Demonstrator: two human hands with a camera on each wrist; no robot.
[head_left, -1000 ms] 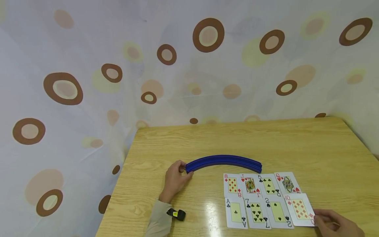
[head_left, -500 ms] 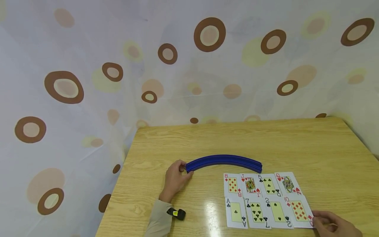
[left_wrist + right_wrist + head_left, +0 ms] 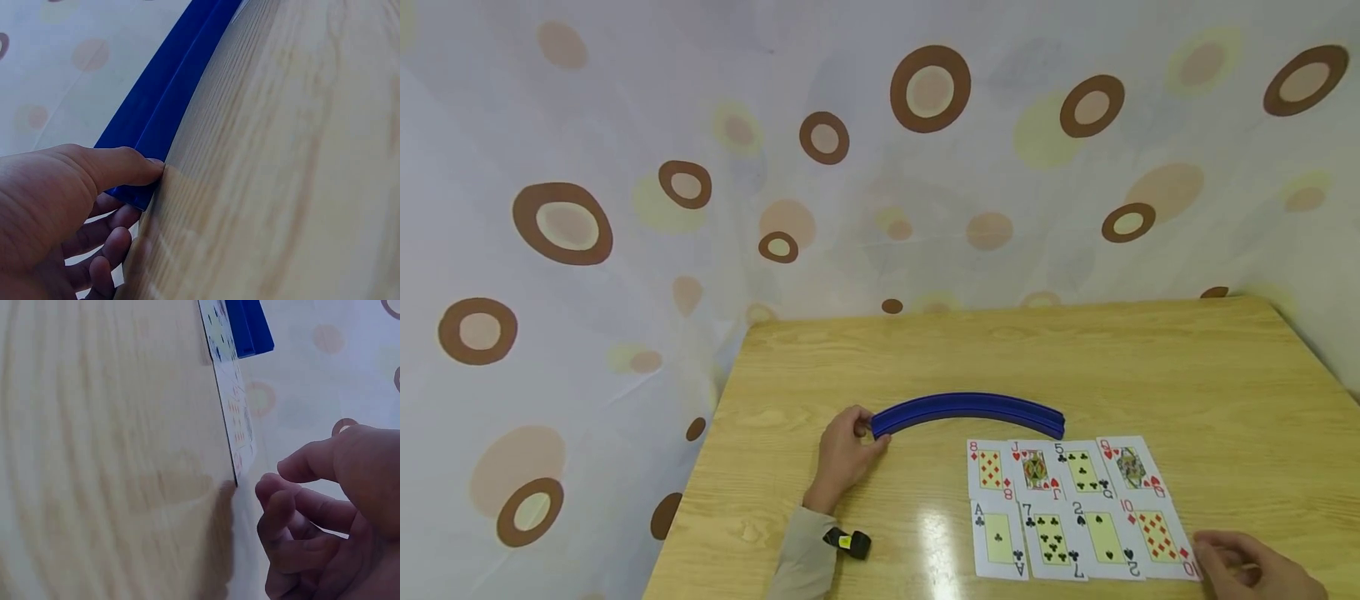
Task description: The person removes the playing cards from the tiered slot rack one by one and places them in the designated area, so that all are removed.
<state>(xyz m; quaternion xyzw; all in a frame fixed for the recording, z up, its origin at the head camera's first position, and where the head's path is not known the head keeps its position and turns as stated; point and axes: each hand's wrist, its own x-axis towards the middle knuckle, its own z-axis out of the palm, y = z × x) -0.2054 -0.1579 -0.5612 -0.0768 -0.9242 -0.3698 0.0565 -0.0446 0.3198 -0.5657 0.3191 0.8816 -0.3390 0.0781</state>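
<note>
A curved blue card holder (image 3: 967, 406) with a groove along its length lies on the table. My left hand (image 3: 842, 457) pinches its left end, thumb (image 3: 128, 166) on the near face and fingers behind. Several playing cards are laid face up in two rows. The ten of diamonds (image 3: 1157, 535) is at the right end of the near row, below the queen of hearts (image 3: 1129, 468). My right hand (image 3: 1255, 567) is just beside the ten's lower right corner, fingers loosely curled. In the right wrist view a gap shows between its fingertips and the card, with nothing held.
The wooden table (image 3: 790, 367) reaches back to a cloth (image 3: 850, 192) printed with brown and yellow circles, which also hangs along the left side. A black strap with a small device (image 3: 850, 542) sits on the left wrist, near the ace of clubs (image 3: 997, 537).
The ten of diamonds has come down flat and shifted slightly down, in line with its row. My right hand has let go of it. The left hand and card holder have stayed put.
</note>
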